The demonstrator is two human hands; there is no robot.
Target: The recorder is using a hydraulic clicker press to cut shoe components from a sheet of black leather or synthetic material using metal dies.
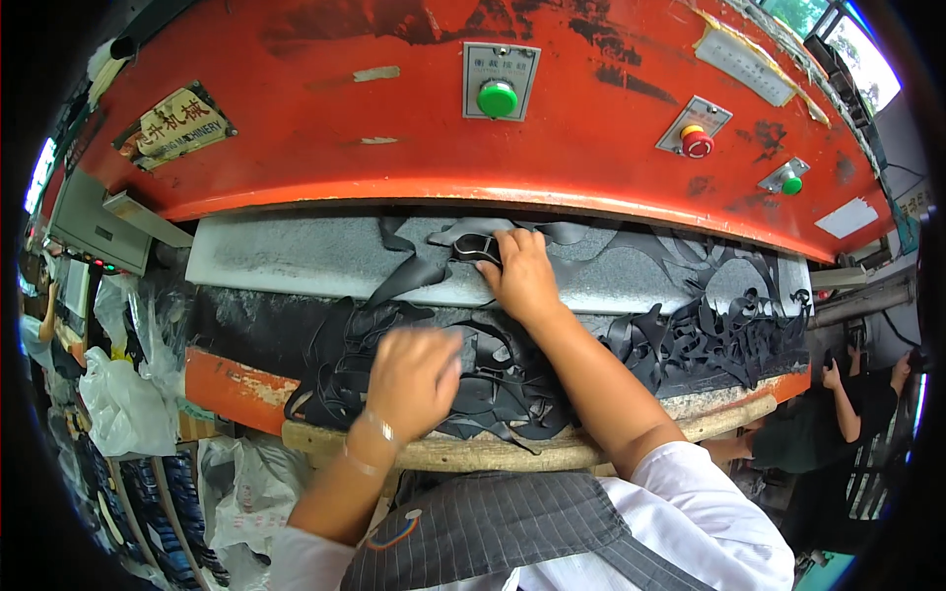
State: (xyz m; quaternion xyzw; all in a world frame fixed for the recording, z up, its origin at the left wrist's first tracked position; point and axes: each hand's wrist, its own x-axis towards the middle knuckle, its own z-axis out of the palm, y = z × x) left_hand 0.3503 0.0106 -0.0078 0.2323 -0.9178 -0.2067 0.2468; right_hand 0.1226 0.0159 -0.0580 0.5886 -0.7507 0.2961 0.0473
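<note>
My right hand (522, 271) reaches over the pale cutting board (266, 258), fingers closed on a small dark cutting die (477, 247) with a bright metal edge. The die sits on black sheet material (409, 278), which looks like leather and has curved pieces cut out of it. My left hand (414, 374) is nearer to me, above a heap of black scraps (483, 389). Motion blurs its fingers, so whether it holds anything cannot be made out.
A red press beam (374, 148) spans the far side, with a green button (498, 98) and a red knob (697, 142). A wooden rail (453, 455) runs along the front. White plastic bags (128, 404) hang at left. Another person (838, 414) stands at right.
</note>
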